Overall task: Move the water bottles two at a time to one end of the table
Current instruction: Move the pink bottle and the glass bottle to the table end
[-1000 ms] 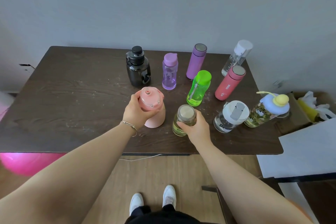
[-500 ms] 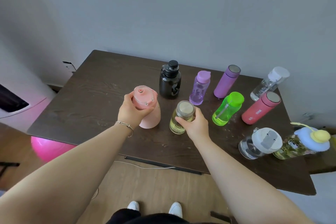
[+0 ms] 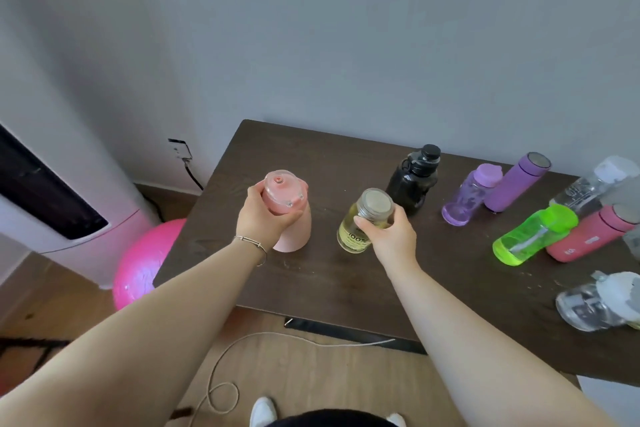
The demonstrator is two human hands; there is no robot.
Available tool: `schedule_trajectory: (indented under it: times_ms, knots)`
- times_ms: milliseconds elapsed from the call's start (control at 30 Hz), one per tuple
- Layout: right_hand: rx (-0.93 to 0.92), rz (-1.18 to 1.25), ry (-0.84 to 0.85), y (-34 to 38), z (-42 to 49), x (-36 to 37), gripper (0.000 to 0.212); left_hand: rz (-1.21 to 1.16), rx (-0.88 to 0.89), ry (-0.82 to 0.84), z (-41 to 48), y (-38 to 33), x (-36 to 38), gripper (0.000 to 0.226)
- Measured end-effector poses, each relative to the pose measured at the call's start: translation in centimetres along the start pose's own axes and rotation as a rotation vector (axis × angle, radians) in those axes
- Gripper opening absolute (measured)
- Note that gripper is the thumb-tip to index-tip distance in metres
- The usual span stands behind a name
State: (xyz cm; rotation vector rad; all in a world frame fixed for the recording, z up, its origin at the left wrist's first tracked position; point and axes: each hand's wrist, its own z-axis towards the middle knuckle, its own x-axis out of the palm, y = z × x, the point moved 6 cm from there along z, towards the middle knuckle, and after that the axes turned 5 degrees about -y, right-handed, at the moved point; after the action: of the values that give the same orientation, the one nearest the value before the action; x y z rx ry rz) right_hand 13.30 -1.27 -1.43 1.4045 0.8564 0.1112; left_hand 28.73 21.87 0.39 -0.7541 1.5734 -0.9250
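Dark wooden bench (image 3: 311, 288) running from a left end near the wall corner off past the right frame edge. Left hand (image 3: 263, 218) wrapped over the lid and shoulder of the pink bottle (image 3: 291, 215), fingers clamped on it. Right hand (image 3: 391, 236) gripping the yellow jar (image 3: 363, 218) just under its lid, fingers closed around the glass. Whether either base touches the bench or hangs just above it: cannot tell. Both well toward the left half, side by side and apart.

Open bench surface to the left of the pink bottle up to the left edge, and behind it to the far corner; a clear strip along the near edge too. Beyond the left edge, a pink ball (image 3: 145, 267) on the floor and a white appliance (image 3: 52, 204) against the wall. Crowded on the right: black bottle (image 3: 414, 177) just behind the jar, then lilac bottle (image 3: 471, 194), purple flask (image 3: 516, 182), green bottle (image 3: 533, 234), red flask (image 3: 588, 236), and two clear bottles, blurred, at the frame edge.

Compared with half a second ago: same grips, both bottles carried further left and clear of the group, view swung left so the bench's left end sits mid-frame.
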Motion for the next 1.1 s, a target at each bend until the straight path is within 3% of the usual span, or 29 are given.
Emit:
schedule_trajectory:
  times_ms: [367,1100]
  knots:
    - [-0.01,-0.034,-0.041,4.2,0.9,5.6,0.067,0.03,0.032,0.051,8.4,0.9,-3.3,0.094]
    - [-0.017,-0.035,0.026,8.2,18.3,17.4,0.066,0.049,0.071,0.051,26.8,-1.8,-0.1,0.087]
